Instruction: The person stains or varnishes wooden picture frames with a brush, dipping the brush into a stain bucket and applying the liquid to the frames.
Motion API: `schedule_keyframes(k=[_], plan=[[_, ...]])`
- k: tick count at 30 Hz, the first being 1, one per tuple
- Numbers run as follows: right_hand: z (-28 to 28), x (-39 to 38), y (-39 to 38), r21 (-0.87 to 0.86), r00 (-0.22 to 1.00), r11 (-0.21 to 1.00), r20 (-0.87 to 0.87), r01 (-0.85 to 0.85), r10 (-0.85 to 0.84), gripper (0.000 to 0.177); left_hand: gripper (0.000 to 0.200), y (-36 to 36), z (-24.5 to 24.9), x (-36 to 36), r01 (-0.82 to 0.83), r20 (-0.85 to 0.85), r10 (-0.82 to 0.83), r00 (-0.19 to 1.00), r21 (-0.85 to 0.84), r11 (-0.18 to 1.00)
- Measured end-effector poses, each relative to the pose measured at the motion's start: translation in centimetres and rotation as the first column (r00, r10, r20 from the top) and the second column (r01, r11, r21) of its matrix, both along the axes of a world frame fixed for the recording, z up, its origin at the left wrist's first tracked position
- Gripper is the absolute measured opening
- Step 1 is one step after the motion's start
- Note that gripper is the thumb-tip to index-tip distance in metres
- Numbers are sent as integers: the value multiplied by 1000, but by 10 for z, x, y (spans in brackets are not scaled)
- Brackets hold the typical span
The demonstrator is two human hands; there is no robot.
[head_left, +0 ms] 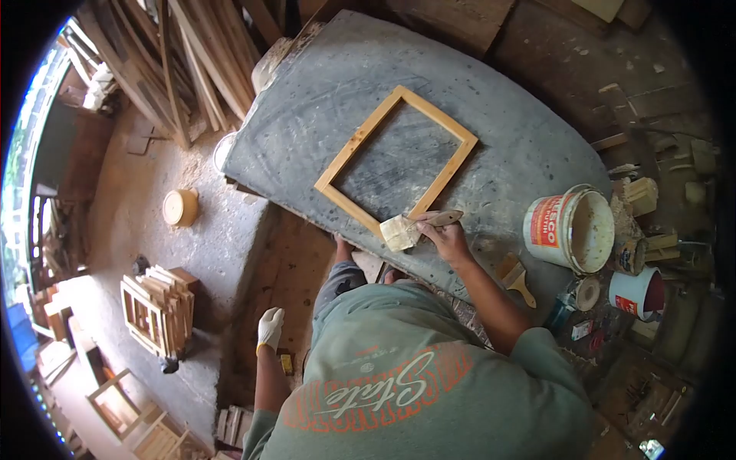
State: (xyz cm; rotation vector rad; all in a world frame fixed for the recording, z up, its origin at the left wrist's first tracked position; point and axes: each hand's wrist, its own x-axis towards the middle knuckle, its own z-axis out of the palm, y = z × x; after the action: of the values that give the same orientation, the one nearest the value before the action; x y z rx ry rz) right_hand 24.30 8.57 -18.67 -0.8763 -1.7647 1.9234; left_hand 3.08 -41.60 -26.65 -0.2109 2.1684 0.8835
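wooden frame (357, 139), one, flat on a grey tabletop (307, 115)
head view: the right hand (448, 241) is clamped on one paintbrush (401, 232) at the frame's near corner; the gloved left hand (270, 330) hangs apart, its grip unclear. two containers: a pale-coated bucket (569, 230), a tub (629, 294) dark red inside.

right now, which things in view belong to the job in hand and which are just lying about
In the job: held brush, right hand, wooden frame, probably the large white bucket.
Apparently lying about: spare brush, wooden strips, round tub.
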Motion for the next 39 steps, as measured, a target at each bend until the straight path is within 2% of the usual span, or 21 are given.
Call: schedule_keyframes(k=[3,4,6,8,11,14,17,18,21,25,26,28,29,32,35,39], plan=[[9,10,46,82,977,991,173,110,-123,29,33,0,-2,1,-20,5,20,1000,11,1000],[0,16,71,58,961,982,204,179,-187,33,33,3,5,3,-20,-3,20,1000,11,1000],[-11,20,116,163,958,949,59,269,-282,35,33,1,6,6,-31,-4,31,1000,6,999],[-8,23,161,293,939,914,112,282,-326,33,34,-9,3,6,-50,6,50,999,0,999],[13,13,199,311,870,843,87,440,-486,31,34,-23,-5,5,-84,9,84,996,9,996],[31,-8,206,35,737,736,-59,676,-673,29,33,-28,-5,10,-132,-12,132,991,-6,991],[9,-44,207,-74,653,654,-47,753,-756,31,32,-27,-1,15,-169,-4,169,986,-10,986],[-9,-57,211,-151,651,653,-66,742,-756,29,32,-26,3,16,-180,-1,180,984,-14,984],[-25,-112,203,-109,670,676,-89,729,-737,27,32,-28,10,15,-182,-33,181,983,-17,983],[-14,-177,199,-100,671,681,-123,725,-732,27,31,-42,9,14,-223,-57,222,973,-10,975],[-22,-188,208,-195,656,680,-176,707,-734,26,31,-46,9,14,-236,-66,236,970,-5,972],[-6,-204,200,-235,637,654,-154,719,-755,26,31,-50,8,15,-258,-75,258,963,-1,966],[1,-210,196,-253,626,640,-142,726,-767,26,31,-52,7,18,-267,-74,266,961,-1,964],[-37,-205,188,-84,748,746,-12,660,-663,27,32,-47,9,24,-295,-49,293,955,-25,955],[-29,-195,148,-230,711,695,-19,682,-703,27,33,-50,-8,31,-269,-23,269,963,-12,963],[-39,-181,107,-215,820,801,-4,559,-573,27,35,-58,-48,41,-203,-70,202,977,-5,979]])
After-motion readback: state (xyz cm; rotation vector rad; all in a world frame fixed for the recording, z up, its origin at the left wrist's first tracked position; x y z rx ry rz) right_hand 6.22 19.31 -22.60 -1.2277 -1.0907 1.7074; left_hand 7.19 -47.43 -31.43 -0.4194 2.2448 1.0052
